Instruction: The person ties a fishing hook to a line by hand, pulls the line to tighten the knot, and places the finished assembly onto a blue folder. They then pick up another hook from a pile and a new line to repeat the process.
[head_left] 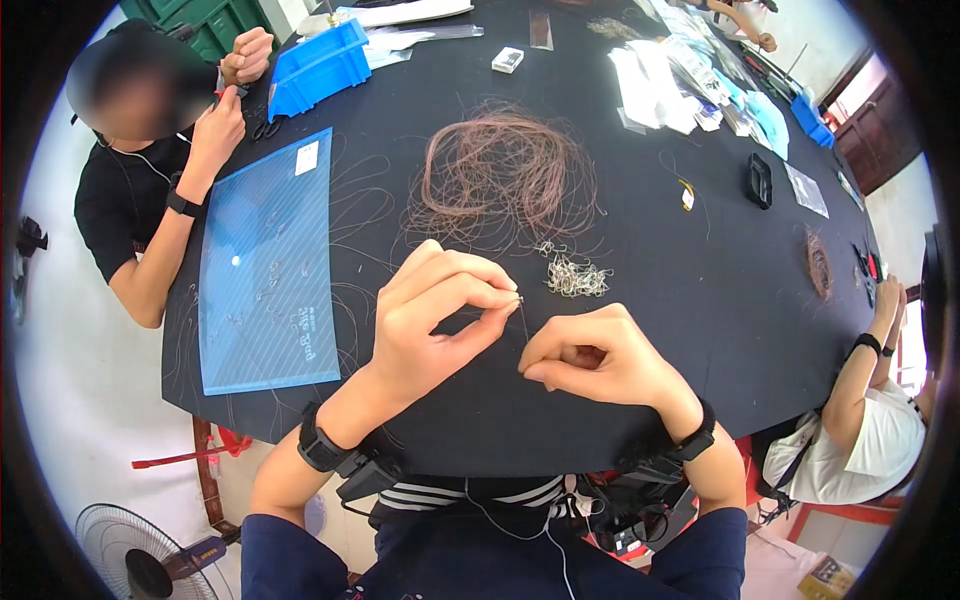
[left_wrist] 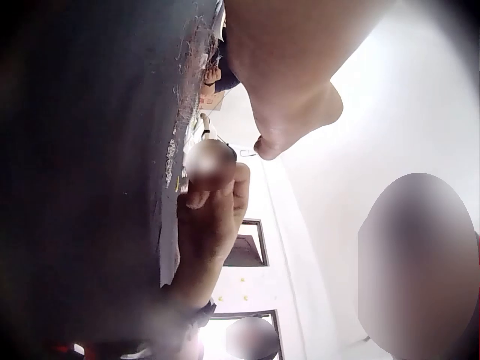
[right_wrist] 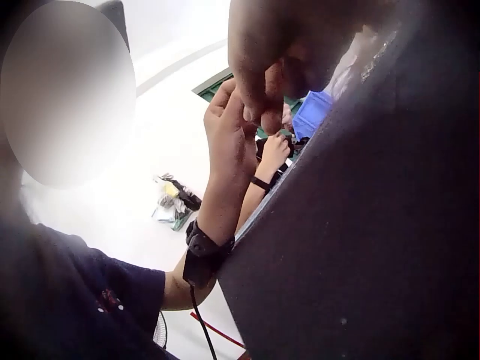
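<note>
My left hand [head_left: 425,320] is raised over the dark table and pinches a small metal fish hook [head_left: 518,300] between thumb and forefinger. From it a thin line [head_left: 524,325] runs down to my right hand [head_left: 612,360], whose thumb and curled forefinger pinch it. Just beyond the hands lies a heap of silvery fish hooks [head_left: 577,278]. Behind that spreads a loose, tangled bundle of brown line [head_left: 510,170]. In the left wrist view the right hand [left_wrist: 214,214] appears beyond the left; hook and line are too small to make out there.
A blue striped sheet [head_left: 265,270] with thin lines around it lies at the left. Beyond it stands a blue bin [head_left: 318,68]. A black tray [head_left: 759,181] and a small coil of line [head_left: 818,264] are at the right. Other people sit at both sides.
</note>
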